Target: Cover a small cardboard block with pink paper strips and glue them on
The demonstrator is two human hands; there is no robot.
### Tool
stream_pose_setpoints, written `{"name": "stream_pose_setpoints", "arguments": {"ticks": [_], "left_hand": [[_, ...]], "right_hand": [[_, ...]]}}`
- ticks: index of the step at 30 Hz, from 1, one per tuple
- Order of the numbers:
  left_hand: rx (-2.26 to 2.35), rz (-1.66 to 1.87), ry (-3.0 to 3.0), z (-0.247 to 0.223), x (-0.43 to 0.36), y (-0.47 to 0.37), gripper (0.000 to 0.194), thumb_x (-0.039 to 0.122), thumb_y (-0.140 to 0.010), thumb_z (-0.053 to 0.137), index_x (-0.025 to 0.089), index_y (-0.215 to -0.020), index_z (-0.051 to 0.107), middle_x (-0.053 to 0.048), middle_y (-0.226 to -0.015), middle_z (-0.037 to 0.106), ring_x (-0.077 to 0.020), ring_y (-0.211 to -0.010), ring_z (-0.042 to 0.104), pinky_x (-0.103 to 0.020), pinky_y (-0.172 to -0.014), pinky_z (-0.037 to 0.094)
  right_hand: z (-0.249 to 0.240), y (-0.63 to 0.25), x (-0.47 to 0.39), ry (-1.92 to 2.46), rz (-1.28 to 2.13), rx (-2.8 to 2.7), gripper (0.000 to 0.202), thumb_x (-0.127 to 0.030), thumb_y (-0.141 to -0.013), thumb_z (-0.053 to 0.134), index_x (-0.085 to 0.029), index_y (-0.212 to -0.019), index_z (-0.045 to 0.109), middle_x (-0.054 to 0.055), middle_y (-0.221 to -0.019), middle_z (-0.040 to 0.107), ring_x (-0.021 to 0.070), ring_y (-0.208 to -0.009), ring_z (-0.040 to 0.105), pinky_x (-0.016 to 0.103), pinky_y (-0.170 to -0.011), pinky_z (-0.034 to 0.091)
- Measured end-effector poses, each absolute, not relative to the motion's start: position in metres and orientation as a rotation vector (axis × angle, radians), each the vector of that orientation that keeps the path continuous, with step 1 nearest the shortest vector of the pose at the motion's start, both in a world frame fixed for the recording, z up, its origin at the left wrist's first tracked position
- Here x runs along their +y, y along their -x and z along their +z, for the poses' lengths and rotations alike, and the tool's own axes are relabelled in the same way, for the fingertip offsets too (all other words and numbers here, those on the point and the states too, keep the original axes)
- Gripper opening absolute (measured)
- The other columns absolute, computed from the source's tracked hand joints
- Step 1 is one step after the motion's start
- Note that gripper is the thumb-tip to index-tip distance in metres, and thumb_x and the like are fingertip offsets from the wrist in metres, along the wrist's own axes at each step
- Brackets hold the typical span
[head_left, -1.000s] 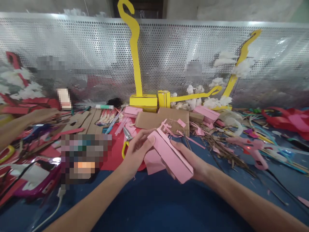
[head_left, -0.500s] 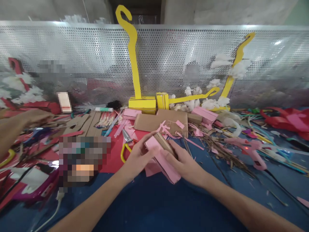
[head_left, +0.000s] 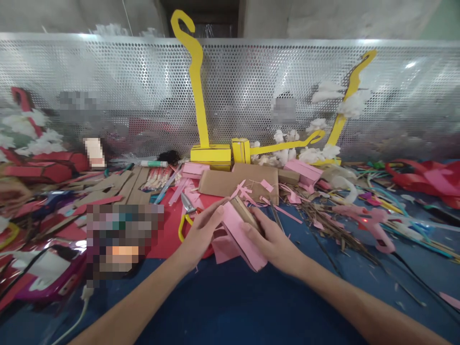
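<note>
A small cardboard box [head_left: 246,235], partly faced with pink paper and with bare brown cardboard on its upper side, is tilted between my two hands over the blue table. My right hand [head_left: 268,239] grips its right side, thumb lying on the pink face. On the other side, my left hand [head_left: 204,230] holds the upper left edge, its thumb along the pink paper and its other fingers hidden behind. Under the box lies a loose piece of pink paper [head_left: 226,249]. Yellow-handled scissors [head_left: 187,213] rest on red paper [head_left: 158,242] beside my left hand.
A pink glue gun [head_left: 373,225] with a lit red light lies at right, its cord trailing forward. Behind my hands are a cardboard sheet [head_left: 239,182] and yellow hooked stands [head_left: 210,154]. Scraps and sticks [head_left: 338,232] cover the right. Another person's hand [head_left: 14,189] shows at far left.
My left thumb has slid back off the middle of the pink face towards the box's left edge. My right hand keeps its grip. At far left, the other person's arm has drawn back.
</note>
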State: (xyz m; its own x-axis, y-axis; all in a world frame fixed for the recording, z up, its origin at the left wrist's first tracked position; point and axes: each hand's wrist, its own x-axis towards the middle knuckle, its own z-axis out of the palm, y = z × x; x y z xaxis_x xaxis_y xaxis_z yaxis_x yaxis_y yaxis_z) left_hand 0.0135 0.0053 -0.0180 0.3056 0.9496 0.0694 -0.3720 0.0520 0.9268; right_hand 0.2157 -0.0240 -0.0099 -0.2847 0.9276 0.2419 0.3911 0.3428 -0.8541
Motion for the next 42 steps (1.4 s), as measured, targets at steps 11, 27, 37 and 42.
{"name": "stream_pose_setpoints", "arguments": {"ticks": [11, 27, 37, 42], "left_hand": [[1.123, 1.309, -1.584, -0.016, 0.016, 0.003, 0.041, 0.058, -0.090, 0.064, 0.023, -0.109, 0.076, -0.012, -0.113, 0.074, -0.0335, -0.120, 0.060, -0.042, -0.104, 0.044], [1.240, 0.945, -2.153, -0.024, 0.039, 0.029, 0.021, 0.040, -0.089, 0.066, 0.023, -0.079, 0.071, -0.007, -0.085, 0.070, -0.0273, -0.086, 0.061, -0.040, -0.086, 0.046], [0.956, 0.633, -2.090, -0.008, 0.000, 0.000, 0.025, 0.044, -0.092, 0.063, 0.021, -0.100, 0.072, -0.002, -0.101, 0.075, -0.0226, -0.098, 0.069, -0.032, -0.090, 0.051], [1.027, 0.590, -2.227, -0.023, -0.003, -0.004, 0.028, 0.033, -0.090, 0.066, 0.024, -0.117, 0.067, -0.004, -0.117, 0.071, -0.0228, -0.105, 0.067, -0.034, -0.094, 0.051]], "right_hand": [[-0.006, -0.240, 0.006, 1.271, 0.525, -1.734, 0.053, -0.053, -0.098, 0.054, -0.020, -0.140, 0.051, 0.012, -0.124, 0.069, 0.0332, -0.117, 0.063, 0.039, -0.093, 0.050], [0.006, -0.293, 0.028, 1.580, 0.140, -2.086, 0.035, -0.032, -0.106, 0.032, -0.020, -0.109, 0.064, 0.014, -0.112, 0.071, 0.0307, -0.106, 0.066, 0.040, -0.089, 0.047], [-0.011, -0.304, 0.007, 1.947, 0.200, -2.163, 0.027, -0.010, -0.085, 0.053, -0.008, -0.111, 0.058, 0.018, -0.086, 0.073, 0.0258, -0.071, 0.067, 0.030, -0.061, 0.033], [-0.003, -0.335, 0.003, 1.995, 0.161, -2.109, 0.034, -0.007, -0.084, 0.050, -0.007, -0.116, 0.060, 0.016, -0.090, 0.073, 0.0252, -0.077, 0.067, 0.029, -0.066, 0.039]]}}
